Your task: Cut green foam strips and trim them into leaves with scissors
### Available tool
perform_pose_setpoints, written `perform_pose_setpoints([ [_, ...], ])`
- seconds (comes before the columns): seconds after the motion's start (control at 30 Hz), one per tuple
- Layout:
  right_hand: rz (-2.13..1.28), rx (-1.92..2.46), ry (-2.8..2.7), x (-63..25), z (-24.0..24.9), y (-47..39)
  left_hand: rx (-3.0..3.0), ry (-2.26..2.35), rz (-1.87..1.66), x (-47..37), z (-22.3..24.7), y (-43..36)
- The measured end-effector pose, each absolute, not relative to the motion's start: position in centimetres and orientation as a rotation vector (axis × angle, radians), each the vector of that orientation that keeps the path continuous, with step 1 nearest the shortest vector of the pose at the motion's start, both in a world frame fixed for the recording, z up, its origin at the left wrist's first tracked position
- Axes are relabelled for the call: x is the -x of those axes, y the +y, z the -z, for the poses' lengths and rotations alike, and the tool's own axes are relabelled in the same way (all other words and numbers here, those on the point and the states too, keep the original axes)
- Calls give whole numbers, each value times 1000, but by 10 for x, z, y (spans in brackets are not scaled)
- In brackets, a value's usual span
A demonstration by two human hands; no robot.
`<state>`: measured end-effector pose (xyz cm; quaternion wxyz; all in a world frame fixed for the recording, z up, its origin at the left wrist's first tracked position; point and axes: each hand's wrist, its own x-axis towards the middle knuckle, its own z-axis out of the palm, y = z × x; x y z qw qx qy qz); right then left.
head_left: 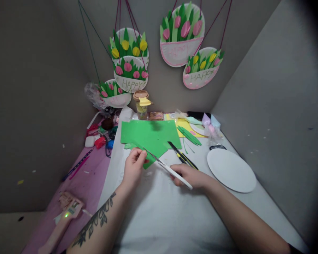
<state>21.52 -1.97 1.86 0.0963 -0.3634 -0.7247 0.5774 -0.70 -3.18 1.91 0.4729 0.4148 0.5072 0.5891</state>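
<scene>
My right hand (184,174) grips a pair of scissors with white handles (176,173). The narrow blades point up and left, and their tip reaches the fingers of my left hand (135,162). That hand is closed in a pinch on a small green paper piece (137,144), which is blurred and hard to separate from the green behind it. Larger green paper sheets (151,132) lie beyond both hands, one with a corner pointing toward me. Yellow-and-black utility knives (184,157) rest just past my right hand.
Cut green paper leaves (189,135) lie at the right, above a white paper plate (231,170). A lidded cup (141,109) stands against the back wall. Several plate baskets with paper tulips (181,53) hang there. Small items, including a white case (89,141), crowd the left.
</scene>
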Motion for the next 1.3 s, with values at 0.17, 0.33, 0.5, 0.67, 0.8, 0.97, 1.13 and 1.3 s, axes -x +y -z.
perform_pose_setpoints([
  [0.17, -1686, 1094, -2156, -218, -16, -17, -970, 1251, -1400, 11, -22, -29],
  [0.33, -1714, 1129, -2137, -217, -19, -19, -953, 1253, -1441, 16, -19, -25],
  [0.5, -1679, 1130, -2178, -214, -21, -21, -1032, 1260, -1387, 11, -18, -28],
  [0.67, -1657, 1112, -2216, -213, -20, -22, -1104, 1243, -1354, 5, -20, -33],
  [0.8, -1672, 1113, -2182, -214, -19, -22, -1096, 1238, -1368, 6, -22, -33],
  [0.97, -1661, 1128, -2174, -213, -17, -21, -1088, 1251, -1368, 6, -23, -32],
  [1.13, -1681, 1146, -2131, -213, -19, -22, -1065, 1252, -1352, 5, -22, -32],
  [1.3, -1705, 1151, -2113, -215, -15, -21, -1011, 1330, -1393, 12, -22, -28],
])
